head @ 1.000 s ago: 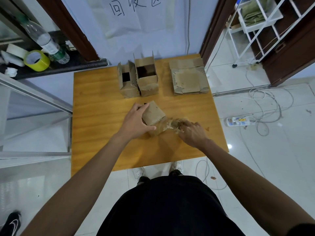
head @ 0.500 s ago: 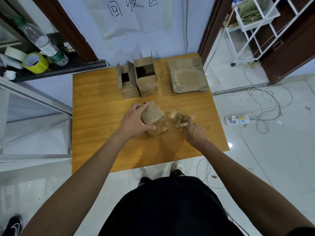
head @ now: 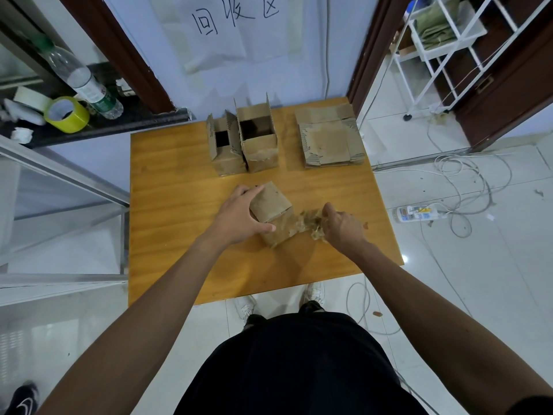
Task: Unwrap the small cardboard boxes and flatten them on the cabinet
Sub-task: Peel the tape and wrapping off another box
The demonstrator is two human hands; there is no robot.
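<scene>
A small closed cardboard box sits in the middle of the wooden cabinet top. My left hand grips the box from its left side, thumb along the front. My right hand pinches a crumpled strip of clear tape that still hangs from the box's right side. Two opened boxes stand upright at the back of the cabinet. A flattened stack of cardboard lies at the back right.
A plastic bottle and a yellow tape roll lie on the dark ledge at the left. A power strip and loose cables trail over the tiled floor on the right. A white rack stands behind.
My right hand has pulled the tape away from the box, first up and right, then back slightly lower. My left hand has kept hold of the box.
</scene>
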